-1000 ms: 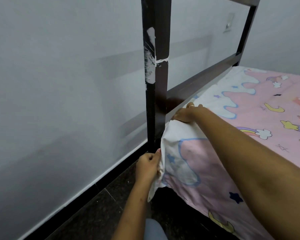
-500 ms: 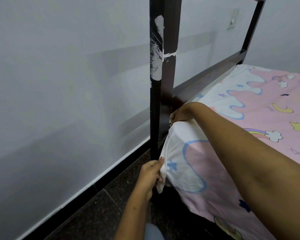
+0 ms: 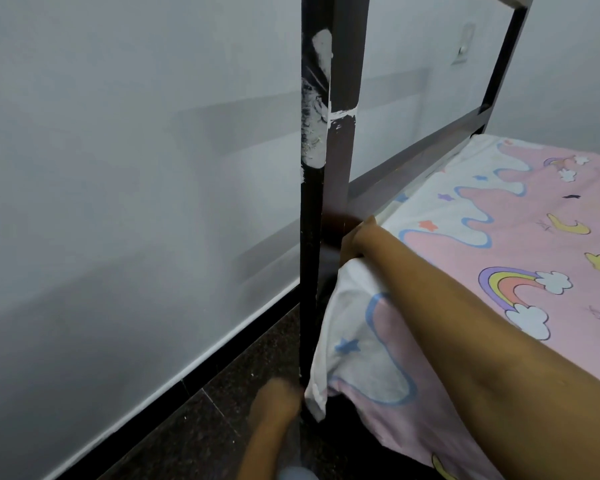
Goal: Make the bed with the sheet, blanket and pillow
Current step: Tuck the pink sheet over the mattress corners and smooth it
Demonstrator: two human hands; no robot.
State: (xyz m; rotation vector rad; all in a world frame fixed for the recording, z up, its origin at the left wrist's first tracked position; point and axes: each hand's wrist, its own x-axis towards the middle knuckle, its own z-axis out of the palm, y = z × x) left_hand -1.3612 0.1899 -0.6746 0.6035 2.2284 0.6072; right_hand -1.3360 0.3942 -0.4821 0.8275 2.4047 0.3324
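Right grip (image 3: 355,240): curled down over the top corner of the sheet (image 3: 520,244), thumb raised; its fingertips are hidden behind the fold, so how deep they reach cannot be told; white cloth bunches and pulls tight from under it; the forearm runs back across the bed toward the lower right.
Left grip (image 3: 278,398): low and well below the right grip; motion-blurred, so whether it pinches the cloth or is spread cannot be told; it sits just beside the sheet's hanging tip, at the foot of the post (image 3: 312,237).
Sheet: pink and white, printed with rainbows, clouds, moons and stars; spread flat over the bed to the right of the right grip; its corner drapes down the bed's side from the right grip to the left grip, ending in a loose white point.
Post: dark, upright, just left of both grips; scraped white paint high above the right grip.
Rail (image 3: 413,161): dark, running from the post away past the right grip, along the sheet's far edge.
Wall (image 3: 118,168): pale grey, left of the post; a small plate (image 3: 463,46) on it far above the right grip.
Floor (image 3: 201,438): dark, speckled, under the left grip; a black skirting (image 3: 174,386) beside it.
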